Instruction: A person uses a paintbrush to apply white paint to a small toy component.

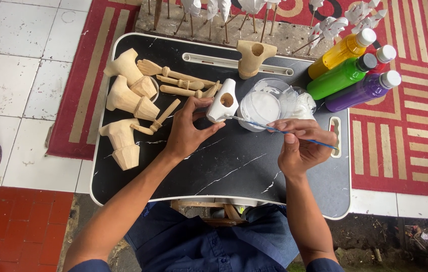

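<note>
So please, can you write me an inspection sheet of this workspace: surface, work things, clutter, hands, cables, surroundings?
Surface: black marbled lap table.
Work things: white-painted wooden piece, thin brush, cup of white paint.
Clutter: unpainted wooden pieces at left; one at the far edge; yellow, green, purple paint bottles.
Hands: left hand holds the white piece; right hand holds the brush.
Cables: nothing seen.
Surroundings: red striped rug, white floor tiles.

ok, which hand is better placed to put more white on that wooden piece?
Right hand, probably: it holds the paintbrush, bristles at the white-painted wooden piece. Left hand grips that piece.
</note>
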